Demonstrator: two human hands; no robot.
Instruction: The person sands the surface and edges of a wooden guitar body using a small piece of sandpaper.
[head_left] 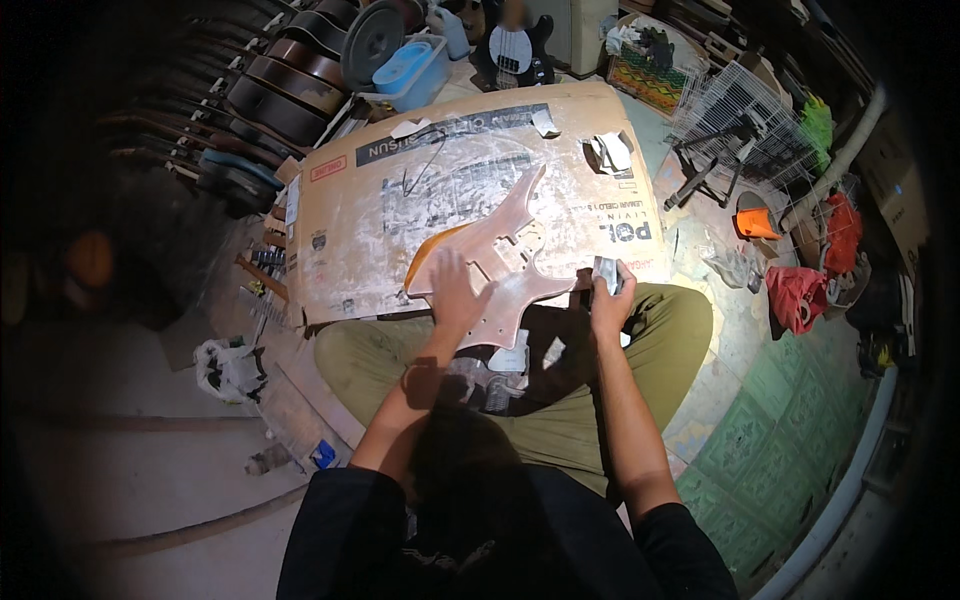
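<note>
An unfinished electric guitar body [500, 245], pale and dusty on its face with orange-yellow along one side, rests over my lap and the near edge of a cardboard sheet [340, 210]. My left hand [458, 292] lies on the lower left part of the body, its fingers spread flat across the wood. Off the body's right horn, my right hand [612, 300] grips a small grey-white piece, which looks like folded sandpaper [606, 270]. Torn pale paper scraps [612, 152] and a thin dark cord [425, 160] lie on the cardboard.
Several acoustic guitars [290, 85] line the far left, beside a blue plastic tub [412, 75]. A dark bass guitar [512, 50] stands behind the cardboard. On the right are a wire cage [740, 110], a red bag [797, 298] and an orange object [758, 223]. A white plastic bag [228, 370] lies left.
</note>
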